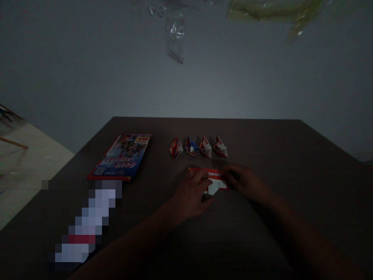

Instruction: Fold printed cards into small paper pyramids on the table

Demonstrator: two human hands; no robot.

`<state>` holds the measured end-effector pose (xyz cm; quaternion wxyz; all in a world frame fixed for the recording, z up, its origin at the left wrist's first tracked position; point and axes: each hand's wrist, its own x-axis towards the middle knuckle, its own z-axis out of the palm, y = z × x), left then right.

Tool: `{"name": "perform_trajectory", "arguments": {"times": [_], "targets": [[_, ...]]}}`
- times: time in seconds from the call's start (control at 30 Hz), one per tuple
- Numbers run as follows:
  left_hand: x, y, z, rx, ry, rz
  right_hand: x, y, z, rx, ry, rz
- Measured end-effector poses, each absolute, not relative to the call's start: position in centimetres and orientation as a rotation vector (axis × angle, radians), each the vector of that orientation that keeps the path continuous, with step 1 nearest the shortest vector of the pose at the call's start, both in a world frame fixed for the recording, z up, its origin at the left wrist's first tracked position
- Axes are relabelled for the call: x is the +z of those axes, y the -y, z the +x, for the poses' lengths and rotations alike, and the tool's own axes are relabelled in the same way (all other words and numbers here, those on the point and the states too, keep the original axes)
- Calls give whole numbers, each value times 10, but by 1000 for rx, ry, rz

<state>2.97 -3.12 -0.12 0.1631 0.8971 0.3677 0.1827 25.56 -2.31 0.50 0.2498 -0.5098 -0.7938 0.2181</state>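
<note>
Paper (217,186): lies flat on the table between the two hands, near its middle, just on the near side of the folded row.
Left hand (190,194): I see it laid over the paper's left part, fingers bent loosely, thumb set apart from them; the grip looks wide rather than closed.
Right hand (246,181): fingers curl at the paper's far right corner; from my distant seat I cannot tell whether they pinch it or only rest there.
Folding: four peaked pieces are made up; the paper has a slanted near edge, so I judge it begun but well short of their form, with most of its shaping left.
Paper's direction: its long axis seems to run left to right, red band toward the wall, slant facing the person; the left end is partly hidden.
Folded row: red (176,148), blue (191,147) and two red-and-white pieces (205,147) (220,147), side by side.
Left side: printed booklet (122,155), with a pixelated patch (96,214) nearer me.
Surroundings: dark table (262,140), grey wall (247,77), clear plastic (175,37) hanging above.
</note>
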Motion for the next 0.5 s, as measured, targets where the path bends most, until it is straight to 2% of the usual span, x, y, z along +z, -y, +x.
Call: {"name": "perform_trajectory", "arguments": {"times": [0.27,0.5], "targets": [[-1,32,32,556,-1027,2537,6,23,257,544,2163,-1381],[-11,22,42,737,-1114,2397,5,21,258,542,2159,-1386]]}}
